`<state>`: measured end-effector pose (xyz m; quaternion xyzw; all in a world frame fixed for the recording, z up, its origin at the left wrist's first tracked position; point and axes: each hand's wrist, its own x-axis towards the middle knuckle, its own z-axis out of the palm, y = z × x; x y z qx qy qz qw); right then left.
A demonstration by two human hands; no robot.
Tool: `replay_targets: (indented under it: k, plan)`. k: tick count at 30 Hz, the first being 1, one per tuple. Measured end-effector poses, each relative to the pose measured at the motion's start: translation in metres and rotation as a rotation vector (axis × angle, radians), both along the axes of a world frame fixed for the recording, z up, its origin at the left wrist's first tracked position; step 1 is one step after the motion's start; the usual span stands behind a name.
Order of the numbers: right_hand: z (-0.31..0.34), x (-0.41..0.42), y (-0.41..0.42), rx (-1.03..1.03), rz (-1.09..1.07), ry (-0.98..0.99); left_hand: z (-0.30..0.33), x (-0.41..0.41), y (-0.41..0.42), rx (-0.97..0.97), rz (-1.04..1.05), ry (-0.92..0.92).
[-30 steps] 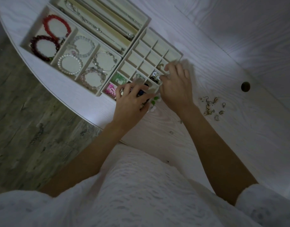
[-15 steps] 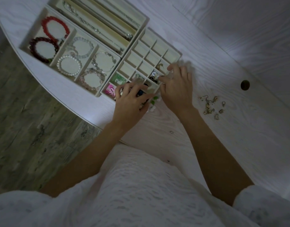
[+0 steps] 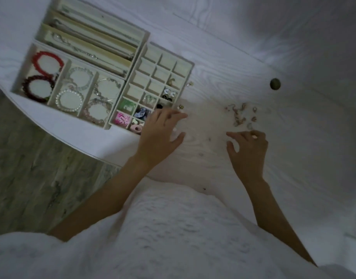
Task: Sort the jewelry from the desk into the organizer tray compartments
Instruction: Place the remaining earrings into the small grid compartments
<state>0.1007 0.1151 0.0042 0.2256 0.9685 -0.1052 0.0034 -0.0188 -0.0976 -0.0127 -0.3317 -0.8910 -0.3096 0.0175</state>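
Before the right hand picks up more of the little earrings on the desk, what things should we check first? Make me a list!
1. Loose earrings left on the desk: ok, a small pile lies just beyond the right hand.
2. Right hand free to pick: ok, fingers relaxed; nothing clearly held.
3. Left hand out of the way: ok, it rests by the small-grid tray, apart from the pile.
4. Free compartments: ok, several upper cells look bare.
5. Which earrings match as pairs: cannot tell, too blurred.
6. Strays by the tray's right edge: not ok, not yet sorted.
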Motion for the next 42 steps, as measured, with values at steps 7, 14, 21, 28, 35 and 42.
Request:
replay_targets:
  k: [7, 14, 21, 28, 35, 42]
  plan:
    - [-0.018, 0.027, -0.026, -0.415, -0.121, -0.107, 0.001, 0.026, 0.038, -0.338, -0.256, -0.205]
    - [-0.034, -0.004, -0.029, -0.429, -0.092, 0.087, -0.004, 0.06, 0.051, -0.492, -0.17, -0.293]
    - [-0.037, -0.008, -0.01, -0.424, -0.014, 0.162, -0.007, 0.069, 0.055, -0.417, -0.075, -0.333]
    - [-0.028, -0.003, 0.005, -0.534, 0.001, 0.206, -0.007, 0.08, 0.049, -0.36, 0.056, -0.367]
    - [-0.033, -0.012, 0.008, -0.472, 0.118, 0.179, -0.005, 0.076, 0.047, -0.395, 0.049, -0.374]
    - [-0.024, -0.046, -0.01, -0.451, 0.114, 0.171, -0.007, 0.058, 0.033, -0.331, 0.008, -0.371]
